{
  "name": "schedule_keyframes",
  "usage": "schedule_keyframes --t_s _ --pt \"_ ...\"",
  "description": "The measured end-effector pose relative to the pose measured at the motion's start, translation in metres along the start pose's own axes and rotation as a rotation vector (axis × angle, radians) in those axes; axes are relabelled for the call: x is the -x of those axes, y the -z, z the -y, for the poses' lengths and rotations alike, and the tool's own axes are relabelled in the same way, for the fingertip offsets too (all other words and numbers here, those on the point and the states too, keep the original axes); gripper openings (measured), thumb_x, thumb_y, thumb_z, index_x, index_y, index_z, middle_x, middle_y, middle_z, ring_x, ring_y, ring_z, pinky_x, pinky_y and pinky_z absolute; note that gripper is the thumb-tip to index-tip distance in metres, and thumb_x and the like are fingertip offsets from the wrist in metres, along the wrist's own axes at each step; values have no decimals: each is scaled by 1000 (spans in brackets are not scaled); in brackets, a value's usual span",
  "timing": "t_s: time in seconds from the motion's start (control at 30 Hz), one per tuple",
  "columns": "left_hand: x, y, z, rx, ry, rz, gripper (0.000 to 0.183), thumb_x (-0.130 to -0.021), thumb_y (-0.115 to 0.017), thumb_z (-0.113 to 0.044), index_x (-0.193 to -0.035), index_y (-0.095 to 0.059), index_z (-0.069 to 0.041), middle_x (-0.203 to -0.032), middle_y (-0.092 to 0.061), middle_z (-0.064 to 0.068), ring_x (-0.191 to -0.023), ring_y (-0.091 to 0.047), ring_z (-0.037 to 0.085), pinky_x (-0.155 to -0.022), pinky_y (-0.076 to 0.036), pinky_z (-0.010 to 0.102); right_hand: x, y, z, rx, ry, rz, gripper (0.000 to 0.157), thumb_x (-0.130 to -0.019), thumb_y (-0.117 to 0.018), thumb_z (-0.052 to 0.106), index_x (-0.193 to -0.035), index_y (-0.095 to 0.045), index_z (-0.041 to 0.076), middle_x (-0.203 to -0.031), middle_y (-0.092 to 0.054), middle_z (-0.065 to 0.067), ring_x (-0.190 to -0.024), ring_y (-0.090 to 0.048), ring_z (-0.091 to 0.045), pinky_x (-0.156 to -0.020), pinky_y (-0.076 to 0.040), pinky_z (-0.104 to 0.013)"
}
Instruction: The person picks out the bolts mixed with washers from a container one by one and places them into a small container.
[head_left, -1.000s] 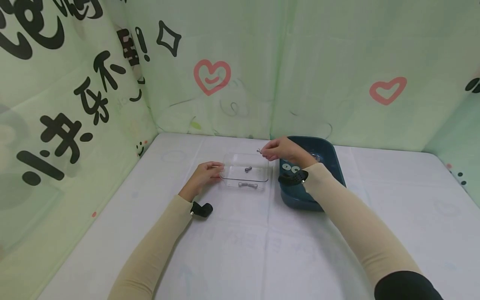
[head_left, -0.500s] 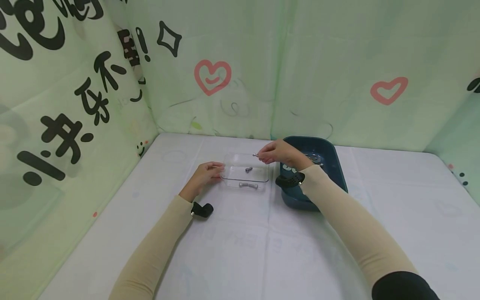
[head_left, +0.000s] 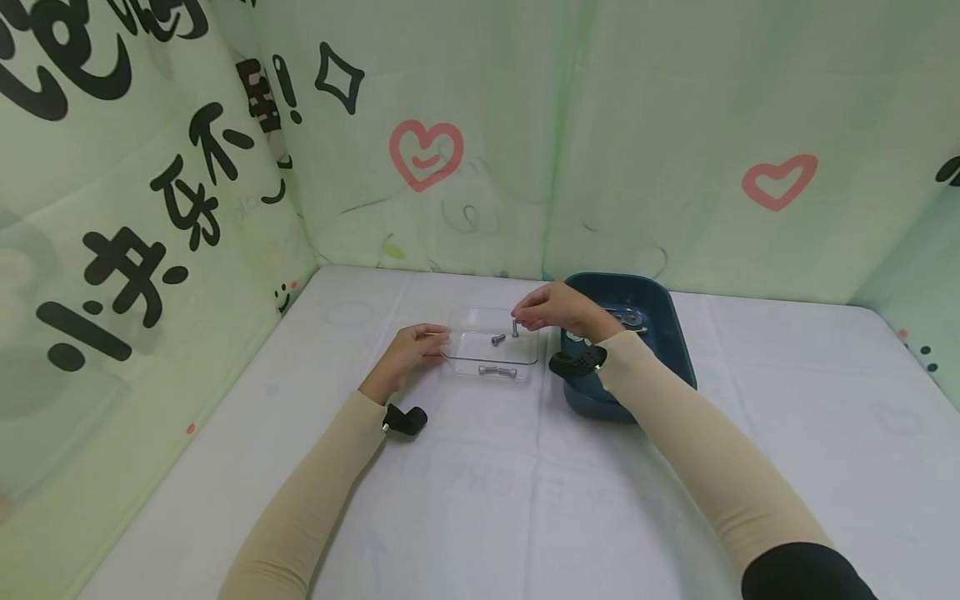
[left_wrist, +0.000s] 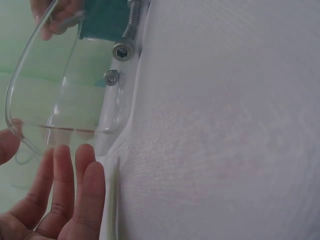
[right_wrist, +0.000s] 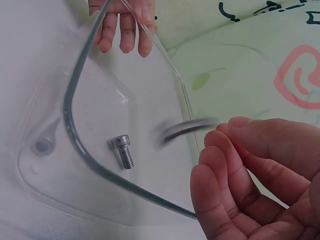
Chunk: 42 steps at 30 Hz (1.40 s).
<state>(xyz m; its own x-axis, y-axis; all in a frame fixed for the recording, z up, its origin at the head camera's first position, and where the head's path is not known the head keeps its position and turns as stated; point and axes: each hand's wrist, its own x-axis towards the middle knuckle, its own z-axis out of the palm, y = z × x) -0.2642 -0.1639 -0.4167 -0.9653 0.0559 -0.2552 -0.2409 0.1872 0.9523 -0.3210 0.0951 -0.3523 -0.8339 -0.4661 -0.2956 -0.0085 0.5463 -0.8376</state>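
A clear, see-through box (head_left: 454, 363) stands on the table between both hands. A short socket-head bolt (right_wrist: 122, 151) lies inside it, and more metal bolt shapes (head_left: 497, 372) show through its front wall. My right hand (head_left: 551, 308) is over the box's right end. Thumb and forefinger pinch one end of another bolt (head_left: 515, 328), which hangs down over the box and is blurred in the right wrist view. At the opposite end my left hand (head_left: 408, 353) touches the box wall with nearly straight fingers (left_wrist: 62, 172), its thumb at the rim.
A dark blue tray (head_left: 678, 354) stands just right of the box, partly beneath my right forearm, with round pale discs and other small metal parts in it. Behind the white table (head_left: 465, 508) hangs a pale green printed curtain (head_left: 637, 108).
My right hand has moved slightly left over the box. The bolt in its fingers has turned from pointing sideways to hanging downward. My left hand and the box have stayed put.
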Motion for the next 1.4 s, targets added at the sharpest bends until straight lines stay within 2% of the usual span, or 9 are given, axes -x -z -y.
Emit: schedule_keyframes --t_s 0.23,0.5,0.7,0.93,1.13,1.33,1.4 --pt "2 -1 -1 -6 -5 -6 38 -94 -57 -17 -126 -54 2 -124 -57 17 -78 -57 7 -86 -54 27 1 0 -1 -16 -8 13 33 -91 -61 12 -121 -60 -3 -122 -60 -22 -111 -60 -34 -101 -47 -43" --pt "3 -1 -2 1 -14 -7 37 -94 -57 -15 -126 -54 3 -122 -57 16 -78 -56 7 -79 -54 21 1 2 -4 -26 40 52 41 -89 -64 16 -124 -57 -5 -123 -60 -20 -112 -58 -34 -102 -46 -43" --pt "2 -1 -1 1 -19 1 37 -94 -56 -15 -127 -53 3 -123 -56 17 -79 -56 8 -80 -54 22 2 4 -5 -47 62 70 42 -90 -63 15 -126 -54 -5 -126 -58 -21 -114 -57 -34 -102 -46 -43" --pt "1 -2 -1 -6 -10 -4 38 -94 -56 -16 -127 -53 2 -125 -56 17 -79 -56 7 -83 -54 24 6 7 -6 -44 93 73 43 -89 -65 15 -127 -54 -2 -127 -59 -18 -113 -58 -29 -103 -44 -45" --pt "3 -2 -3 -13 -13 -3 38 -94 -56 -17 -127 -54 2 -127 -55 19 -79 -57 7 -84 -54 25 12 16 -7 -40 151 67 42 -89 -65 13 -126 -55 -2 -129 -56 -23 -111 -59 -26 -103 -44 -48" --pt "3 -1 -3 -22 -14 3 39 -95 -55 -18 -128 -53 2 -127 -55 18 -81 -58 7 -85 -54 25 18 31 -8 -37 161 36 40 -90 -62 11 -126 -53 -4 -129 -55 -24 -112 -59 -29 -102 -45 -47" --pt "2 -2 -3 -22 -12 0 39 -95 -56 -18 -128 -53 1 -127 -55 18 -81 -58 8 -86 -54 26 20 37 -9 -27 160 28 41 -91 -62 12 -127 -52 -4 -129 -55 -23 -108 -61 -23 -101 -45 -47"
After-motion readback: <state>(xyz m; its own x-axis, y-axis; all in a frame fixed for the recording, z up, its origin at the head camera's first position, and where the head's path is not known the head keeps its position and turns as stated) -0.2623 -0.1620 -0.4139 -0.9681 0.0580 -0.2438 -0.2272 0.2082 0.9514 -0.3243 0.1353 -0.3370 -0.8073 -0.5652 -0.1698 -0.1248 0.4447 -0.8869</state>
